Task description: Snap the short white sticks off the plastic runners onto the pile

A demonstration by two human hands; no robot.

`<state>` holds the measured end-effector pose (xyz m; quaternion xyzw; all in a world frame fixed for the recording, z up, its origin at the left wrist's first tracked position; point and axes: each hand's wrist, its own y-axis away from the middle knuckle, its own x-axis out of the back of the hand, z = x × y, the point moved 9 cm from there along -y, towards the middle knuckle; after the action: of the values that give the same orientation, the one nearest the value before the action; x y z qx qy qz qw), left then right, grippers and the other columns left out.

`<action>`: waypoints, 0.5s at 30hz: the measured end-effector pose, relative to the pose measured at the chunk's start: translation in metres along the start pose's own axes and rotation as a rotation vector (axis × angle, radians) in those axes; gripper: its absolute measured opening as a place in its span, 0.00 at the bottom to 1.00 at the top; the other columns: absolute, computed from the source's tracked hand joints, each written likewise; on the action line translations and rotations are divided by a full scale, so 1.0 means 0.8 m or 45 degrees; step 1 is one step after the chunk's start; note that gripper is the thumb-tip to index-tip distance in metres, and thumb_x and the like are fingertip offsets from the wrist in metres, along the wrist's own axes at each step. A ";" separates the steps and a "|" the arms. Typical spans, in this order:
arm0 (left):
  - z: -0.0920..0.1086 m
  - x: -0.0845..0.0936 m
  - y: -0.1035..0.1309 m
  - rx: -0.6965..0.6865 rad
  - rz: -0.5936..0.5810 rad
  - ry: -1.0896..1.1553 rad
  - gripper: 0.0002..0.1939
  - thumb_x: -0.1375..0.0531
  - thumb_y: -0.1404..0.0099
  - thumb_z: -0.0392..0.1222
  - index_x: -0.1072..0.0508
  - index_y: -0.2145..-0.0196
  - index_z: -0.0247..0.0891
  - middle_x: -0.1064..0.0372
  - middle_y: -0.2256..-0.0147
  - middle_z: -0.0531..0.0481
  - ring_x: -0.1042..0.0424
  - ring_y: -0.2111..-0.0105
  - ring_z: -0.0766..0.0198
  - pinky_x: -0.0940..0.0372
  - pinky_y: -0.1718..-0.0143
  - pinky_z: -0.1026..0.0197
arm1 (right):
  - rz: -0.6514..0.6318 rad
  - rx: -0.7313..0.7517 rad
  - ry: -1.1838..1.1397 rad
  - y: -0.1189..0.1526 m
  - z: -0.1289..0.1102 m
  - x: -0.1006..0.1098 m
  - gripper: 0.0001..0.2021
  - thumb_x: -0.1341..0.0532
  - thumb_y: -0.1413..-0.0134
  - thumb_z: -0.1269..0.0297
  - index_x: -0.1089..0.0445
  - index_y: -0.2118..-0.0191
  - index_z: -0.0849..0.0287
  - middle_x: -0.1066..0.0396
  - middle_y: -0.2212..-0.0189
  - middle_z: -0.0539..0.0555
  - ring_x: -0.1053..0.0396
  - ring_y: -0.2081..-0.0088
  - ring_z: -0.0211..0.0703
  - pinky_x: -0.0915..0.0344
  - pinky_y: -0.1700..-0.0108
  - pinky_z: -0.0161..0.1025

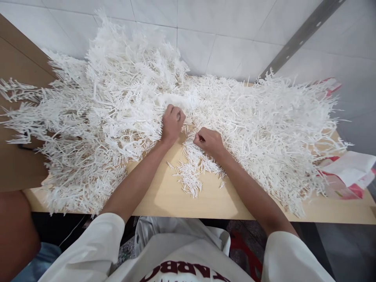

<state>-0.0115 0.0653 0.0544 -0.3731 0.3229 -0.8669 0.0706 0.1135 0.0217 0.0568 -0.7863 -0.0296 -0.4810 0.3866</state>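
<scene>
Two big heaps of white branching plastic strands cover much of the wooden table (164, 196). My left hand (172, 122) is closed at the inner edge of the left heap (117, 94); whatever its fingers pinch is too small to make out. Lower and to the right, my right hand (210, 141) is curled with thumb and fingertips together, beside the right heap (264, 117). What it holds, if anything, is hidden. Short loose white pieces (189, 178) lie on the wood just below my right hand.
A cardboard box (22, 156) stands at the left edge. At the right end lies a pink and white plastic bag (349, 172). A tiled wall (229, 35) with a metal upright (299, 37) rises behind the table. Part of another person (16, 231) shows at lower left.
</scene>
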 end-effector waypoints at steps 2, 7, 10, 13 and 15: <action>0.000 0.013 -0.002 0.032 0.092 -0.022 0.21 0.60 0.26 0.48 0.32 0.65 0.39 0.34 0.66 0.45 0.33 0.67 0.64 0.36 0.65 0.59 | 0.067 -0.018 -0.074 -0.001 0.002 0.007 0.10 0.47 0.40 0.68 0.35 0.72 0.58 0.36 0.78 0.47 0.41 0.76 0.31 0.44 0.75 0.32; 0.034 0.007 0.006 -0.183 -0.061 0.070 0.20 0.59 0.26 0.48 0.32 0.53 0.37 0.29 0.56 0.44 0.28 0.57 0.65 0.34 0.61 0.63 | 0.176 -0.304 -0.240 -0.005 0.030 0.018 0.12 0.46 0.38 0.65 0.34 0.50 0.56 0.31 0.57 0.54 0.32 0.70 0.31 0.36 0.74 0.31; 0.038 0.004 0.011 -0.231 -0.089 0.075 0.20 0.60 0.25 0.47 0.32 0.51 0.37 0.28 0.54 0.43 0.27 0.55 0.65 0.33 0.61 0.64 | 0.071 -0.286 -0.233 -0.008 0.025 0.011 0.15 0.46 0.37 0.61 0.35 0.47 0.56 0.32 0.51 0.56 0.30 0.68 0.32 0.35 0.74 0.32; 0.036 0.001 0.011 -0.240 -0.111 0.058 0.21 0.61 0.25 0.46 0.32 0.51 0.37 0.28 0.54 0.43 0.27 0.54 0.65 0.33 0.59 0.64 | 0.023 -0.320 -0.230 -0.007 0.025 0.008 0.18 0.46 0.36 0.57 0.36 0.44 0.54 0.30 0.51 0.56 0.29 0.66 0.33 0.34 0.73 0.32; 0.034 0.000 0.011 -0.236 -0.110 0.045 0.22 0.61 0.25 0.47 0.32 0.51 0.37 0.27 0.54 0.43 0.27 0.54 0.65 0.33 0.59 0.63 | 0.017 -0.315 -0.224 -0.006 0.026 0.006 0.17 0.46 0.35 0.56 0.36 0.44 0.54 0.29 0.53 0.55 0.29 0.66 0.34 0.34 0.72 0.32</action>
<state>0.0065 0.0446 0.0634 -0.3763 0.3866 -0.8420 -0.0073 0.1295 0.0364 0.0585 -0.8672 0.0016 -0.4077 0.2858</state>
